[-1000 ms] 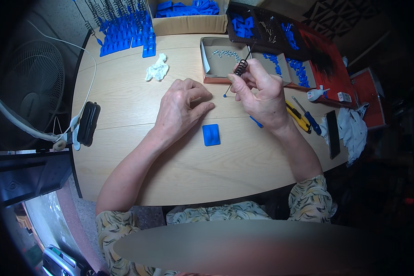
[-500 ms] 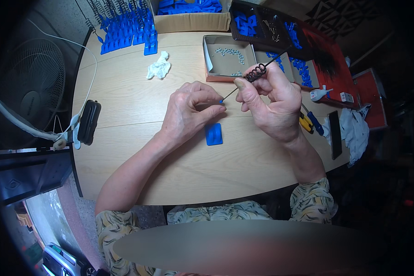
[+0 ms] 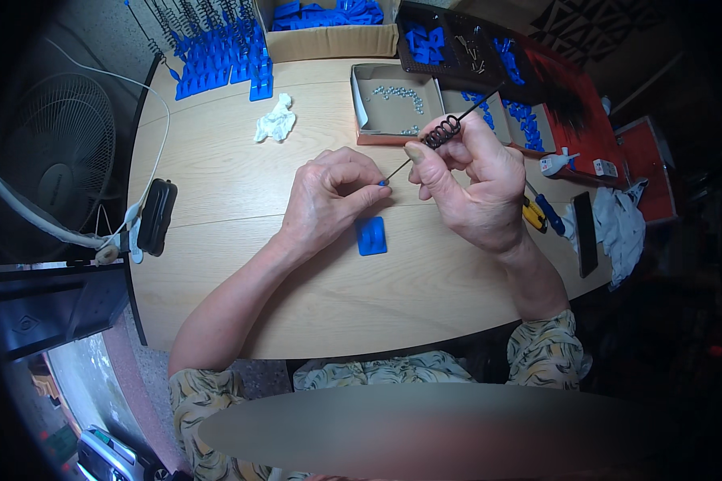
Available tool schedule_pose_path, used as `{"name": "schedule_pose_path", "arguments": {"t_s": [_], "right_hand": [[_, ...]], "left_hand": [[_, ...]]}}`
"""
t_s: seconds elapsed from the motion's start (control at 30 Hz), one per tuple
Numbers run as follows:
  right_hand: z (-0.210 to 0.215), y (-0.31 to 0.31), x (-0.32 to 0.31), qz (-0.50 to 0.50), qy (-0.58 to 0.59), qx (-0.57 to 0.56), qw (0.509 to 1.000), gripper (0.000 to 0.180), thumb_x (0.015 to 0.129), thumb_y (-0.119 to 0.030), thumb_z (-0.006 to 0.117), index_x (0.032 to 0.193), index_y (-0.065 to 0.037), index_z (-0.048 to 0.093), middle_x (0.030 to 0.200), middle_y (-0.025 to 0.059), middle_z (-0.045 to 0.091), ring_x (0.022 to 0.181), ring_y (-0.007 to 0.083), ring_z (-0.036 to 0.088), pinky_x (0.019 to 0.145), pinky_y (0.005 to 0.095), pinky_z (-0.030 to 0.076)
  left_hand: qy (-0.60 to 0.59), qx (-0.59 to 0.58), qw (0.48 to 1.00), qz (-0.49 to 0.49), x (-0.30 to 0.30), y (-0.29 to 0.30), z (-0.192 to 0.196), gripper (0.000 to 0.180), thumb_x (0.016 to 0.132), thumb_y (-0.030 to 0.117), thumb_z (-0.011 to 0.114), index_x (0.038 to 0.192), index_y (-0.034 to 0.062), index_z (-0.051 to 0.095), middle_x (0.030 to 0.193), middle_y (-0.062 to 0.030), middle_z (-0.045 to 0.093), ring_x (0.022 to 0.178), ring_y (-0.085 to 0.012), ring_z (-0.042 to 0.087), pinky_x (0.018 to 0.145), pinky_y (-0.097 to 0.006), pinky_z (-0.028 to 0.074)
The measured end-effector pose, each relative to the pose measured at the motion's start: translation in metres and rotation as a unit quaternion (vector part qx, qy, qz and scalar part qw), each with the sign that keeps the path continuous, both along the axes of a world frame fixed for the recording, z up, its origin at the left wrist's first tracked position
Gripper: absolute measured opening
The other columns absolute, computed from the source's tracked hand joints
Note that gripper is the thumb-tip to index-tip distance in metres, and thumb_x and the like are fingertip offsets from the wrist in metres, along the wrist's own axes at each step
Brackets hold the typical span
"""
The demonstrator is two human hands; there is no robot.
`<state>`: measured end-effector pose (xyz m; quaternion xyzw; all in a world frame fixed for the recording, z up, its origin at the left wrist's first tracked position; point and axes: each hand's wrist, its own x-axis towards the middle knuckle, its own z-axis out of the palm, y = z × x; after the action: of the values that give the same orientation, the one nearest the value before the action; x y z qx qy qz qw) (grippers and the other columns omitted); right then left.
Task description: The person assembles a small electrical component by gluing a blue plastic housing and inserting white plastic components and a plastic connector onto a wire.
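Observation:
Between the thumb and fingers of my right hand [image 3: 480, 183] is a black coiled wire spring [image 3: 441, 133]. One straight end rises to the upper right, and the other slants down toward my left hand [image 3: 326, 195]. That hand pinches a small blue piece [image 3: 383, 183] at the wire's lower tip; the fingers hide most of it, so I cannot tell how far the wire goes in. Just below my left fingertips, a flat blue plastic base [image 3: 371, 236] with raised parts lies on the wooden table [image 3: 313, 321].
Behind my hands stands a shallow box [image 3: 397, 132] of small clear or silvery beads. A dark tray [image 3: 449, 72] holds blue parts and metal pieces. Finished-looking blue bases with springs [image 3: 225, 68] stand far left. Pliers [image 3: 535, 215] and a phone-like black slab [image 3: 585, 235] lie right.
My right hand and the spring have shifted very slightly down and left, toward my left hand. The small blue piece sits a little lower in view, and both grips stay the same.

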<state>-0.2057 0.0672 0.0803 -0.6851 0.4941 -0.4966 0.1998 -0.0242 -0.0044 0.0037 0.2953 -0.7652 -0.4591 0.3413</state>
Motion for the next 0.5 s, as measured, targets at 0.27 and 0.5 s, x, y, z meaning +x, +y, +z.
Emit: {"name": "schedule_pose_path", "arguments": {"t_s": [0.27,0.5], "right_hand": [[-0.0025,-0.0008,0.0015,0.0,-0.008,0.001,1.0,0.013,0.093,0.001,0.064,0.101,0.005,0.055,0.076,0.0063,0.064,0.067,0.0086,0.065,0.051,0.0201,0.053],[-0.0063,-0.0026,-0.0012,0.002,0.009,0.018,1.0,0.014,0.093,0.001,0.064,0.102,0.005,0.055,0.077,0.0062,0.064,0.067,0.0086,0.065,0.051,0.0199,0.053]], "left_hand": [[0.005,0.018,1.0,-0.002,0.0004,0.0001,0.0006,0.009,0.077,0.008,0.079,0.081,0.0016,0.073,0.084,-0.0043,0.069,0.08,-0.016,0.062,0.072,-0.031,0.051],[-0.004,0.009,1.0,0.003,0.0,-0.0004,-0.0019,0.009,0.077,0.008,0.078,0.081,0.0016,0.073,0.084,-0.0044,0.069,0.079,-0.0163,0.062,0.072,-0.032,0.051]]}}
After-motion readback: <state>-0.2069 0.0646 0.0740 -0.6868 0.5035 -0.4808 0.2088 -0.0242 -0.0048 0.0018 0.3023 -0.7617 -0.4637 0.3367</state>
